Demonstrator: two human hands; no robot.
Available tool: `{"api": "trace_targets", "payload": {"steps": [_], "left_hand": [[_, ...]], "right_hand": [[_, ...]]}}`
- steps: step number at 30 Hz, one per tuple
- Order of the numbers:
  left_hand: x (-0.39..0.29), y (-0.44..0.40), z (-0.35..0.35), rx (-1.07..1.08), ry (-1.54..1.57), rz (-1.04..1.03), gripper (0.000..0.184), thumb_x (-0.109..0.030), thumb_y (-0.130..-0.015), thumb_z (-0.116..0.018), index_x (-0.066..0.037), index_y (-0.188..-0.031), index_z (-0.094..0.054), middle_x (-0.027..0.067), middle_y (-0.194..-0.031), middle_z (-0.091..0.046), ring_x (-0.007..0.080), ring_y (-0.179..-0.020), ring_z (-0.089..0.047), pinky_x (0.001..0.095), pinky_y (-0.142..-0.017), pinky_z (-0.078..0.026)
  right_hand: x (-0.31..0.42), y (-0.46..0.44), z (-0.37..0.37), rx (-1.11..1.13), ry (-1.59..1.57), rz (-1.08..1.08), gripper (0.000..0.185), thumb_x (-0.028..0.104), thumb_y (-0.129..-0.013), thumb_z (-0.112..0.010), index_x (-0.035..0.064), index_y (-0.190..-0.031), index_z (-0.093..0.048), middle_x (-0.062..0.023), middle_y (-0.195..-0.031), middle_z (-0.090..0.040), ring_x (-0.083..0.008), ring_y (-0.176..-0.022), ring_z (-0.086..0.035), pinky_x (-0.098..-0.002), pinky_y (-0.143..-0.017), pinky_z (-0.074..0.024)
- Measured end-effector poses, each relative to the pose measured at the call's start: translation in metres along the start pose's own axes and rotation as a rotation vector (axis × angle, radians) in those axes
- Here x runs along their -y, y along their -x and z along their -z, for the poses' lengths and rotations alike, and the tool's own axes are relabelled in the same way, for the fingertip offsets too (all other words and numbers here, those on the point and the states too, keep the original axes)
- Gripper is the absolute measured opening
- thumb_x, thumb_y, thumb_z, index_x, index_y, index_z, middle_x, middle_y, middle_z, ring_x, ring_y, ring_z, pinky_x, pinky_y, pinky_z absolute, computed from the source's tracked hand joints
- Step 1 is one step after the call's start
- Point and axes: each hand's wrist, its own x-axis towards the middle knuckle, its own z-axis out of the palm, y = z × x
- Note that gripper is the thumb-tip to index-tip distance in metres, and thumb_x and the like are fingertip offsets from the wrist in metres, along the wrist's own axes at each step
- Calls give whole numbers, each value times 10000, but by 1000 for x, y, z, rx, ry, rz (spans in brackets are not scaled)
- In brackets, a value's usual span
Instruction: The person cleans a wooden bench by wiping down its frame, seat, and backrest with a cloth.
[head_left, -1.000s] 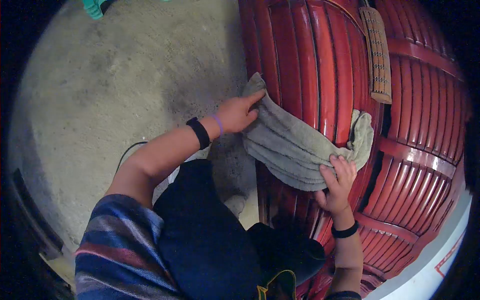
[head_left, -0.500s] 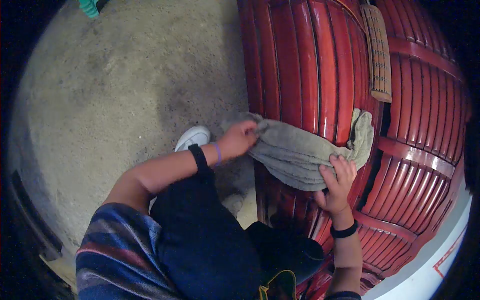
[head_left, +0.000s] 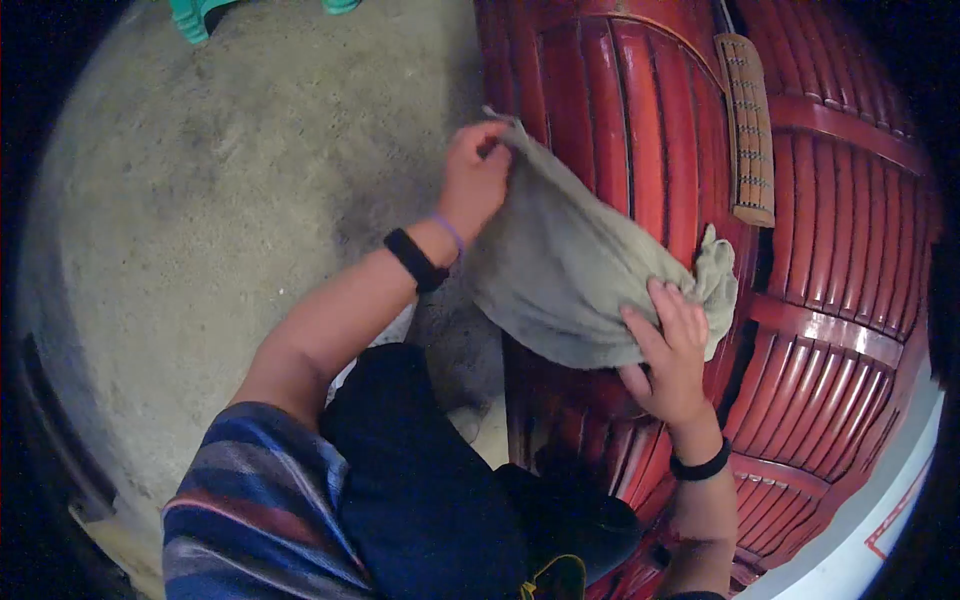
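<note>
A grey-green cloth [head_left: 570, 260], probably a towel, is spread over the slatted seat of a red bench [head_left: 590, 110], with its left part stretched up past the seat's edge. My left hand [head_left: 474, 180] pinches the cloth's upper left corner and holds it raised. Lower right, my right hand [head_left: 672, 355] lies on the cloth with fingers apart, pressing it against the bench. A bunched end of the cloth sticks up just beyond the right fingers. The underside of the cloth is mostly hidden.
A woven tan strip [head_left: 750, 130] lies along the gap between the bench seat and its slatted back [head_left: 835, 220]. Concrete floor [head_left: 230, 200] stretches to the left. Green plastic legs [head_left: 190, 18] show at the top. My bent knees are close to the bench.
My left hand has moved up and away, lifting the cloth's left corner so that its folds have opened out. My right hand has stayed nearly in place on the cloth.
</note>
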Motion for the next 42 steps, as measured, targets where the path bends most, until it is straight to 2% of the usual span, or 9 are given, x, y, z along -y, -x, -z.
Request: {"api": "trace_targets", "payload": {"steps": [7, 16, 22, 28, 31, 33, 36, 39, 42], "left_hand": [[41, -76, -25, 6, -455, -210, 309, -242, -862, -607, -42, -1092, -654, 201, -1089, -599, 351, -1028, -558, 430, -941, -431], [59, -73, -5, 166, -535, -493, 441, -209, -804, -591, -65, -1221, -591, 185, -1195, -543, 374, -1097, -529, 458, -947, -449], [44, -82, 24, 581, -844, -549, 349, -227, -815, -572, -44, -1107, -627, 147, -1191, -536, 344, -1104, -537, 452, -912, -484], [47, -69, 22, 600, -736, -468, 326, -216, -825, -566, -16, -1077, -615, 165, -1213, -511, 371, -1085, -544, 464, -911, -479], [42, -17, 24, 507, -618, -315, 334, -191, -837, -558, -7, -1113, -589, 208, -1214, -491, 410, -1080, -536, 471, -936, -459], [43, 28, 22, 582, -498, -111, 349, -171, -850, -547, -11, -1159, -570, 249, -1254, -446, 447, -1127, -492, 464, -982, -425], [53, 83, 20, 586, -318, -211, 361, -162, -852, -541, -18, -1182, -563, 271, -1304, -401, 459, -1178, -446, 458, -1022, -392], [32, 82, 20, 632, -346, -83, 401, -145, -849, -543, -12, -1227, -530, 282, -1338, -358, 461, -1205, -414, 460, -1043, -366], [46, 74, 19, 682, -499, -179, 422, -132, -849, -540, 26, -1239, -498, 294, -1322, -360, 452, -1193, -421, 467, -1043, -360]], "right_hand": [[-18, -59, 9, -73, 91, 152, 550, 315, -688, -730, 162, -1204, -620, -133, -1385, -486, -338, -1206, -483, -473, -1004, -331], [-20, -57, -2, -156, 100, 151, 480, 346, -716, -710, 169, -1155, -635, -108, -1349, -520, -323, -1188, -496, -460, -991, -337], [-20, -58, -3, -177, 96, 142, 468, 367, -721, -697, 171, -1142, -643, -103, -1343, -526, -320, -1189, -497, -464, -996, -330], [-18, -58, -2, -178, 115, 134, 474, 364, -705, -699, 169, -1134, -650, -101, -1333, -536, -314, -1193, -497, -456, -997, -333], [-19, -58, -3, -187, 109, 134, 474, 354, -702, -697, 169, -1136, -649, -101, -1331, -537, -315, -1187, -501, -462, -995, -333], [-20, -59, -3, -192, 102, 130, 469, 347, -703, -695, 171, -1136, -649, -100, -1331, -538, -317, -1184, -501, -466, -993, -333], [-19, -60, -4, -191, 95, 130, 466, 341, -703, -694, 178, -1137, -649, -98, -1330, -538, -319, -1183, -500, -471, -990, -334], [-20, -60, -3, -191, 98, 133, 472, 348, -696, -695, 184, -1136, -650, -97, -1325, -541, -319, -1183, -499, -474, -990, -333], [-22, -59, -5, -196, 96, 128, 470, 362, -693, -692, 187, -1127, -655, -93, -1317, -544, -314, -1178, -501, -476, -990, -334]]}}
